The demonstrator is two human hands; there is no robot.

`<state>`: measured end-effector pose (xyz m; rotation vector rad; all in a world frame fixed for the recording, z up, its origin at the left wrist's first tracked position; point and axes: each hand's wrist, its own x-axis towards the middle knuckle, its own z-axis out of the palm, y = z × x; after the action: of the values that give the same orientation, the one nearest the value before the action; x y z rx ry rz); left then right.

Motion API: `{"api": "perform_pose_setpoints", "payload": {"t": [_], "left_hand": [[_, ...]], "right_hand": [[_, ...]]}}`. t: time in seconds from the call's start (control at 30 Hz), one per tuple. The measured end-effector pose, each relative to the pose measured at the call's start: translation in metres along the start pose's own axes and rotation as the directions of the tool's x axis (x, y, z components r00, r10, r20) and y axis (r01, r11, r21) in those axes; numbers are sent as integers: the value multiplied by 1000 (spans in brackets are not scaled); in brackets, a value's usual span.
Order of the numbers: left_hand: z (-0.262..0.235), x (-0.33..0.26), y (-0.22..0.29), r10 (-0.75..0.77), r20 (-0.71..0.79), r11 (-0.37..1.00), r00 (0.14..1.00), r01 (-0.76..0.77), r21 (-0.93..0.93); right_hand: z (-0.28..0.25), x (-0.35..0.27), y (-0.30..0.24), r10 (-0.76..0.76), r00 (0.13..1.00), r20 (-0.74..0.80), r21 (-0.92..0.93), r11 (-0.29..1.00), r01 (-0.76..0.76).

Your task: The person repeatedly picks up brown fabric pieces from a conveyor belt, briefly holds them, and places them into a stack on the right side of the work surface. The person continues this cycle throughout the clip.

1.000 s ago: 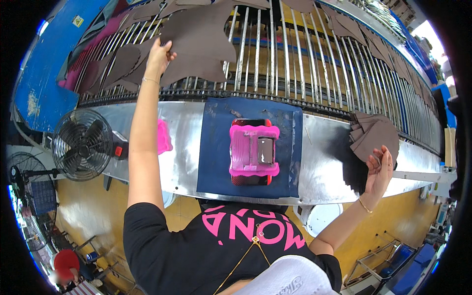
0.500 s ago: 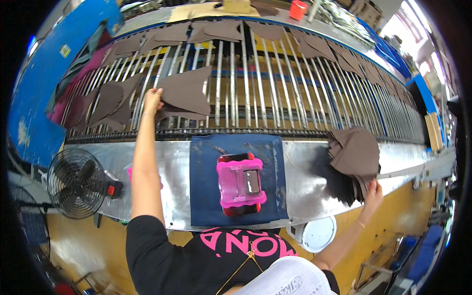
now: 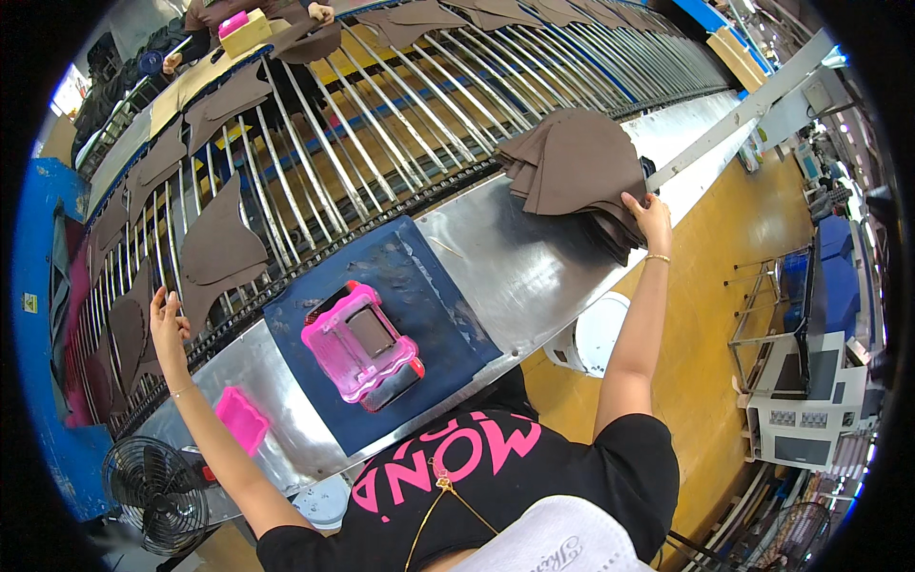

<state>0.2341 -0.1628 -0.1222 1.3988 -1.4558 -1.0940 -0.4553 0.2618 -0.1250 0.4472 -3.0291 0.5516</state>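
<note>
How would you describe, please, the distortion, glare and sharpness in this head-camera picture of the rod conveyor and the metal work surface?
Head view: strong fisheye bending curves the silver rod conveyor and the picture sits tilted inside a black circular rim; bright glare streaks the shiny sheet-metal work surface; the middle is sharp, with the right hand on the stack of brown fabric pieces crisp, while the left hand and the black table fan near the rim look softer.

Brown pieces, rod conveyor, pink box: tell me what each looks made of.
Brown pieces: matte and limp, probably suede-like leather or fabric; the stack under the right hand droops at its edges. Rod conveyor: bright metal, shiny parallel rods. Pink box: likely translucent plastic, glossy, with a darker inside showing through.
</note>
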Motion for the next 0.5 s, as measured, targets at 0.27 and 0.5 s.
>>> {"api": "perform_pose_setpoints", "payload": {"t": [0.27, 0.5], "left_hand": [[38, -41, 48, 97, 76, 995, 992, -98, 3], [110, -92, 110, 226, 429, 974, 875, -205, -94]], "right_hand": [[-36, -5, -13, -238, 969, -67, -213, 952, 219], [-112, -109, -111, -377, 890, -257, 406, 794, 453]]}}
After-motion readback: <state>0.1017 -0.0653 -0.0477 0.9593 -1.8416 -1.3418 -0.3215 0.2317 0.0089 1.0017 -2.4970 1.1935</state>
